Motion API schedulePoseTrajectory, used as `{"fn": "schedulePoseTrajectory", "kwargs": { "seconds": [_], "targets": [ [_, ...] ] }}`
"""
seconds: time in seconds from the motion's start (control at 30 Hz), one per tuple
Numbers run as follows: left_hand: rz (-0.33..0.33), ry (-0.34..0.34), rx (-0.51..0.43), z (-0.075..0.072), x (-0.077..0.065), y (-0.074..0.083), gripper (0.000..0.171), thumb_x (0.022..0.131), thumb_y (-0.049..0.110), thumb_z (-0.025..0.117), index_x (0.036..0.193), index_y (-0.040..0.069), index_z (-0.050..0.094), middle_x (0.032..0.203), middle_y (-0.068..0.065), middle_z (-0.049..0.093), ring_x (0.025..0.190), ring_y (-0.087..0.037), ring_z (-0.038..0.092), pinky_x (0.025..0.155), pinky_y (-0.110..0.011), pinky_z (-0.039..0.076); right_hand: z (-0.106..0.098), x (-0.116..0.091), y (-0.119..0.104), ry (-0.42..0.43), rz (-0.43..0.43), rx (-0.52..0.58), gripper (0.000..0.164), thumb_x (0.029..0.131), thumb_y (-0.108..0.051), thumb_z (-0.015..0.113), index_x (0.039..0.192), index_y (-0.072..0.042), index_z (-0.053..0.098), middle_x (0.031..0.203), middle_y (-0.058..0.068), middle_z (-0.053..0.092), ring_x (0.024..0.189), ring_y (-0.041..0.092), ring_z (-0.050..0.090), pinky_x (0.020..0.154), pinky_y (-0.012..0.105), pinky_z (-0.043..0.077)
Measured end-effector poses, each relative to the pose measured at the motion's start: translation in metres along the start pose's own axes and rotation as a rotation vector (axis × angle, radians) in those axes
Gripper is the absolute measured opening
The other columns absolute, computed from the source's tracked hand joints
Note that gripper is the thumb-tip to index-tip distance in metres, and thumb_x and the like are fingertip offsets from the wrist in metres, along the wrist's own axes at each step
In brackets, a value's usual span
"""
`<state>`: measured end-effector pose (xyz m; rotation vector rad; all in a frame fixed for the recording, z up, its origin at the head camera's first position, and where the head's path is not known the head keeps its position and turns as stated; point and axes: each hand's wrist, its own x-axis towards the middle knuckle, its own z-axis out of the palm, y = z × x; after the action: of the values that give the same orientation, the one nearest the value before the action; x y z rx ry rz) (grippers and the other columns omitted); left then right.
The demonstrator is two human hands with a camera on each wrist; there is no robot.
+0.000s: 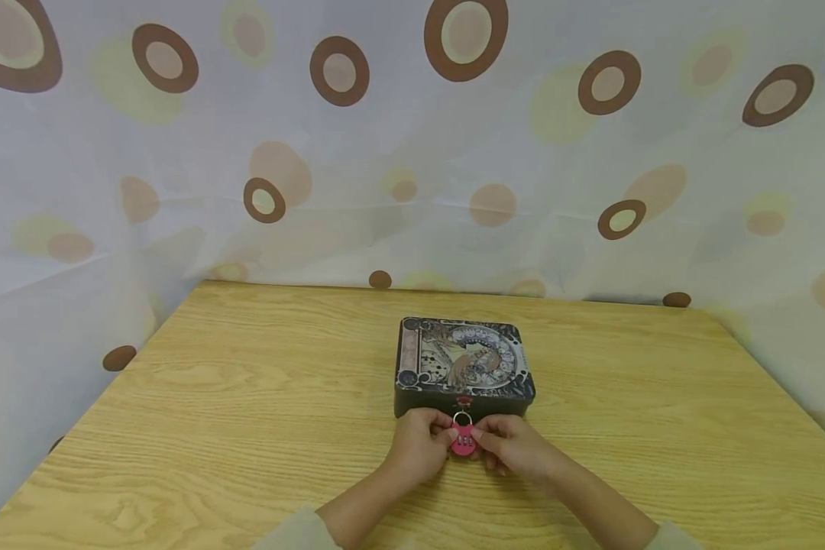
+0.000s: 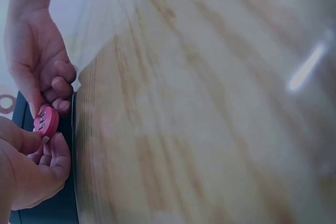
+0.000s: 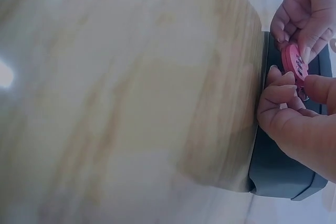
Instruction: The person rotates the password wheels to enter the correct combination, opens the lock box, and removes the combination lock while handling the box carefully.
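Note:
A pink combination padlock (image 1: 464, 444) with number dials hangs by its metal shackle (image 1: 463, 417) at the red catch (image 1: 464, 401) of a dark tin box (image 1: 412, 402). The box is closed, and its lid bears a swirling printed picture. My left hand (image 1: 418, 444) pinches the padlock's left side between thumb and fingers. From the right, my right hand (image 1: 519, 447) grips the other side with its thumb close to the dials. The left wrist view shows the padlock body (image 2: 47, 121) between both hands, right in front of the box's side. In the right wrist view, fingers partly cover the shackle.
The box stands on a wood-grain table (image 1: 247, 382), toward the middle. Behind the table and along its sides hangs a pale sheet (image 1: 412, 229) with brown and yellow circles. Light sleeves (image 1: 302, 531) cover the forearms at the bottom edge.

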<state>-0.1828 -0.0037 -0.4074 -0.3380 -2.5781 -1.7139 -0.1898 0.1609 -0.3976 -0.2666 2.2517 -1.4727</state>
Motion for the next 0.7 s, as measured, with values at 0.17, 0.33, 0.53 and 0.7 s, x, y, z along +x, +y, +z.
{"fn": "schedulePoseTrajectory", "kwargs": {
  "seconds": [0.17, 0.33, 0.53, 0.7],
  "targets": [
    [-0.002, 0.004, -0.001, 0.0004, 0.0002, -0.0002, 0.006, 0.08, -0.004, 0.064, 0.08, -0.01, 0.065, 0.07, -0.014, 0.064, 0.06, -0.007, 0.051, 0.051, -0.017, 0.044, -0.0007, 0.0, -0.0003, 0.0, -0.003, -0.007, 0.024, 0.095, -0.013, 0.048, 0.099, 0.01, 0.055, 0.069, 0.0, 0.051, 0.059, 0.009, 0.045, 0.05, 0.019, 0.039],
    [-0.01, 0.005, -0.008, 0.0009, 0.0005, -0.0002, 0.006, 0.081, -0.004, 0.064, 0.079, -0.01, 0.065, 0.069, -0.013, 0.063, 0.06, -0.008, 0.052, 0.051, -0.017, 0.044, -0.0002, -0.0003, 0.0001, -0.007, -0.011, -0.009, 0.022, 0.093, -0.012, 0.05, 0.097, 0.01, 0.054, 0.065, 0.0, 0.048, 0.059, 0.009, 0.044, 0.05, 0.018, 0.038],
    [-0.021, 0.003, -0.014, 0.0014, 0.0004, 0.0002, 0.006, 0.081, -0.004, 0.063, 0.08, -0.01, 0.065, 0.069, -0.013, 0.063, 0.06, -0.008, 0.051, 0.051, -0.018, 0.043, 0.0007, -0.0005, -0.0002, -0.008, -0.013, -0.016, 0.021, 0.093, -0.011, 0.05, 0.096, 0.009, 0.053, 0.066, 0.0, 0.048, 0.059, 0.01, 0.044, 0.05, 0.018, 0.038],
    [-0.024, 0.0, -0.016, 0.0015, 0.0004, 0.0002, 0.006, 0.081, -0.004, 0.063, 0.08, -0.01, 0.065, 0.07, -0.013, 0.063, 0.061, -0.008, 0.051, 0.052, -0.018, 0.044, 0.0007, 0.0003, 0.0011, -0.026, -0.022, -0.034, 0.021, 0.095, -0.01, 0.048, 0.097, 0.01, 0.053, 0.066, 0.0, 0.047, 0.059, 0.01, 0.044, 0.05, 0.019, 0.038]
  ]
}}
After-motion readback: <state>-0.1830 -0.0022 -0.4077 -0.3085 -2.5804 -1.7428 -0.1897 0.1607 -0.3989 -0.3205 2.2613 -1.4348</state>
